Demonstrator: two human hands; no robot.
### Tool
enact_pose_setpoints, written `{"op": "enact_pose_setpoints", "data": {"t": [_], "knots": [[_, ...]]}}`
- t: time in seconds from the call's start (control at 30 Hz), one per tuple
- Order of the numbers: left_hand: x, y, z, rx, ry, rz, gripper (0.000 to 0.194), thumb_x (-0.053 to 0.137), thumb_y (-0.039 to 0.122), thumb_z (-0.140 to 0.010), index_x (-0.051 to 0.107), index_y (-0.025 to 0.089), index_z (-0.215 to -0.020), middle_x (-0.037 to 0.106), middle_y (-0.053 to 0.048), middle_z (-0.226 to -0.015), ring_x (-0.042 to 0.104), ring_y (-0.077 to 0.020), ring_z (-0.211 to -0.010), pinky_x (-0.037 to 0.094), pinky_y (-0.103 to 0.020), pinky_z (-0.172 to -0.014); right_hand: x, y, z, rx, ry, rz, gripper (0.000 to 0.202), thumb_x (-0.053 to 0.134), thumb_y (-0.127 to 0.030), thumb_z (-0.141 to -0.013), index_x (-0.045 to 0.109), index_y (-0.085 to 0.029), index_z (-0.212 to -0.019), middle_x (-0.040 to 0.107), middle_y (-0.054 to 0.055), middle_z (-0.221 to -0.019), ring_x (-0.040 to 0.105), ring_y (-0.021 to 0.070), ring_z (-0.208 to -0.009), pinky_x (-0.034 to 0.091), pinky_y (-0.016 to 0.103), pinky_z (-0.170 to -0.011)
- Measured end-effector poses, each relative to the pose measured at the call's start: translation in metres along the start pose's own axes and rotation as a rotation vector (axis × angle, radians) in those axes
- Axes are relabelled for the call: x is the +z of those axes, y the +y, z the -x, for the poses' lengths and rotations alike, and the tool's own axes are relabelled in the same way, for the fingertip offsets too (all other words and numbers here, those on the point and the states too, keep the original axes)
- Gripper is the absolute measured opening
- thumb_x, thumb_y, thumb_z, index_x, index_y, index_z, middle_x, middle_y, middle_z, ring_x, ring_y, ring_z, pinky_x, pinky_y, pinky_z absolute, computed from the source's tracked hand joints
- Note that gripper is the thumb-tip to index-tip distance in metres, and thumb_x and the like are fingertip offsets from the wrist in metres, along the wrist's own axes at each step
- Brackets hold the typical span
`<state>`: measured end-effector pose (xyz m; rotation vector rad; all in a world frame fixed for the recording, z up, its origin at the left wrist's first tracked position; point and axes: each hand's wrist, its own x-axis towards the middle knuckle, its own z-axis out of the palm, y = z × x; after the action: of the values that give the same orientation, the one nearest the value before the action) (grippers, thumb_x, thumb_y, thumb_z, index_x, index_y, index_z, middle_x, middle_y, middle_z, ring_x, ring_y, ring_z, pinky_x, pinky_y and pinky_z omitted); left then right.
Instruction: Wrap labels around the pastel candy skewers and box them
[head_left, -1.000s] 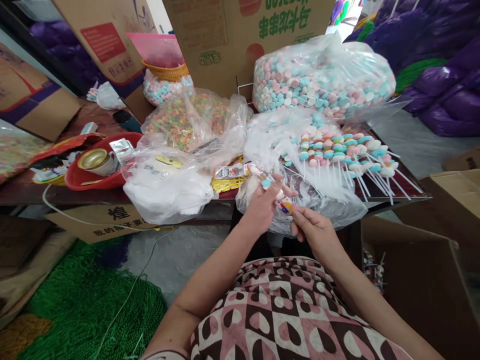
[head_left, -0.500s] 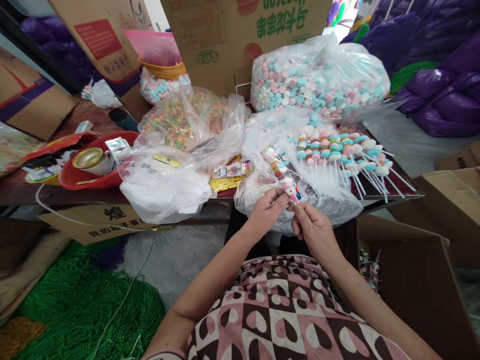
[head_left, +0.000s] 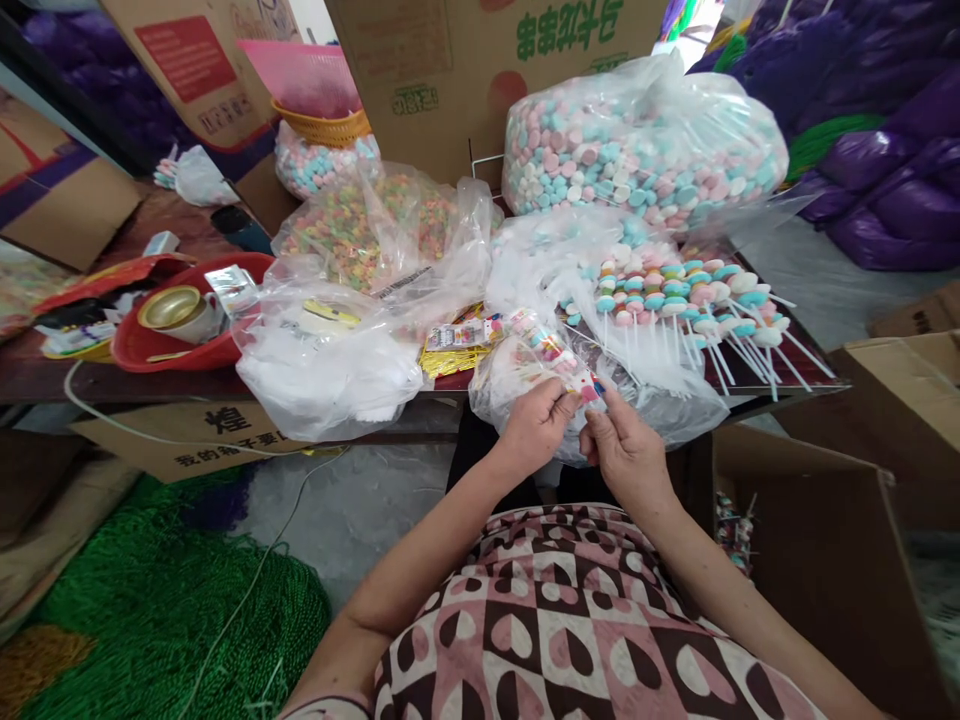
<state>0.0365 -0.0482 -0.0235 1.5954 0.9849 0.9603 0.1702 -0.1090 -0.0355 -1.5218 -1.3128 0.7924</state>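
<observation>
I've got a dark-red table backed by tall cardboard cartons, grey floor below, green stringy heap on it at left. Purple bundles piled back right. Bright light up top, in the gap between cartons and bundles.

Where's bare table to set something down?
Dark red tabletop shows between the white plastic bag and the round red plastic bowl, plus a narrow strip in front of that bowl. Around and beyond the left hand and right hand, it's crowded: clear plastic bags, pastel marshmallow skewers.
</observation>
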Motion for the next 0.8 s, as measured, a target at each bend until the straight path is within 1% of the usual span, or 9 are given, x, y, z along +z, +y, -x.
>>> {"op": "enact_pose_setpoints", "data": {"t": [0.13, 0.27, 0.37, 0.47, 0.53, 0.57, 0.63, 0.73, 0.8], "knots": [[0.002, -0.002, 0.000, 0.038, -0.051, -0.005, 0.035, 0.053, 0.045, -0.089, 0.046, 0.020, -0.066, 0.048, 0.001, -0.068, 0.041, -0.0145, -0.068, 0.033, -0.029, -0.068, 0.000, -0.001, -0.003, -0.032, -0.002, 0.037, 0.055, 0.045, -0.047, -0.097, 0.050, -0.019, -0.143, 0.057, -0.003, -0.056, 0.052, 0.0156, -0.045, 0.045, 0.030, -0.053], [0.004, -0.007, 0.002, -0.041, -0.045, 0.082, 0.036, 0.056, 0.050, -0.088, 0.052, 0.019, -0.070, 0.052, 0.002, -0.068, 0.045, -0.0144, -0.068, 0.037, -0.030, -0.070, 0.001, -0.002, -0.006, -0.063, -0.019, 0.014, 0.048, 0.047, -0.050, -0.095, 0.063, -0.020, -0.130, 0.055, -0.003, -0.053, 0.049, 0.0144, -0.043, 0.044, 0.029, -0.050], [0.005, -0.010, 0.002, -0.115, -0.034, 0.277, 0.038, 0.065, 0.054, -0.081, 0.058, 0.019, -0.072, 0.057, 0.002, -0.070, 0.049, -0.0135, -0.071, 0.040, -0.028, -0.073, 0.002, -0.001, -0.006, -0.076, 0.019, -0.018, 0.045, 0.049, -0.050, -0.094, 0.068, -0.020, -0.121, 0.053, -0.003, -0.054, 0.047, 0.0139, -0.043, 0.043, 0.029, -0.049], [0.004, -0.009, -0.002, -0.160, 0.036, 0.562, 0.040, 0.070, 0.057, -0.077, 0.065, 0.020, -0.090, 0.066, 0.000, -0.089, 0.057, -0.0138, -0.083, 0.042, -0.027, -0.079, 0.004, 0.001, -0.003, -0.086, 0.048, -0.032, 0.043, 0.049, -0.049, -0.093, 0.068, -0.020, -0.120, 0.054, -0.003, -0.054, 0.047, 0.0142, -0.044, 0.043, 0.029, -0.049], [0.003, -0.004, -0.007, -0.208, 0.070, 0.748, 0.045, 0.070, 0.058, -0.077, 0.065, 0.021, -0.101, 0.069, -0.002, -0.096, 0.062, -0.0152, -0.089, 0.044, -0.028, -0.081, 0.006, 0.002, -0.002, -0.083, 0.037, -0.012, 0.043, 0.049, -0.048, -0.094, 0.068, -0.021, -0.121, 0.054, -0.003, -0.054, 0.047, 0.0143, -0.044, 0.044, 0.029, -0.050], [0.003, -0.001, -0.009, -0.234, 0.065, 0.824, 0.045, 0.071, 0.057, -0.076, 0.064, 0.021, -0.103, 0.070, -0.002, -0.094, 0.063, -0.0164, -0.090, 0.045, -0.029, -0.081, 0.007, 0.002, -0.001, -0.083, 0.024, 0.003, 0.043, 0.048, -0.048, -0.094, 0.068, -0.021, -0.121, 0.054, -0.003, -0.054, 0.048, 0.0145, -0.043, 0.044, 0.029, -0.050], [0.005, 0.006, -0.013, -0.267, 0.051, 0.928, 0.043, 0.075, 0.051, -0.075, 0.062, 0.020, -0.103, 0.070, -0.002, -0.082, 0.066, -0.0188, -0.090, 0.047, -0.032, -0.082, 0.009, 0.003, 0.000, -0.092, 0.003, 0.030, 0.043, 0.046, -0.047, -0.095, 0.068, -0.021, -0.122, 0.054, -0.003, -0.054, 0.049, 0.0149, -0.044, 0.044, 0.030, -0.050], [0.010, 0.014, -0.013, -0.279, 0.062, 0.973, 0.039, 0.079, 0.040, -0.072, 0.061, 0.019, -0.100, 0.062, 0.003, -0.065, 0.068, -0.0194, -0.086, 0.048, -0.032, -0.081, 0.011, 0.003, 0.000, -0.110, -0.008, 0.066, 0.042, 0.045, -0.045, -0.095, 0.068, -0.021, -0.121, 0.056, -0.002, -0.055, 0.050, 0.0156, -0.045, 0.045, 0.030, -0.050], [0.012, 0.016, -0.011, -0.270, 0.072, 0.971, 0.035, 0.080, 0.039, -0.071, 0.061, 0.020, -0.093, 0.055, 0.005, -0.058, 0.068, -0.0180, -0.081, 0.049, -0.030, -0.075, 0.012, 0.003, 0.001, -0.127, -0.009, 0.094, 0.039, 0.044, -0.044, -0.096, 0.069, -0.021, -0.115, 0.056, -0.001, -0.055, 0.050, 0.0160, -0.045, 0.045, 0.031, -0.051]]}}
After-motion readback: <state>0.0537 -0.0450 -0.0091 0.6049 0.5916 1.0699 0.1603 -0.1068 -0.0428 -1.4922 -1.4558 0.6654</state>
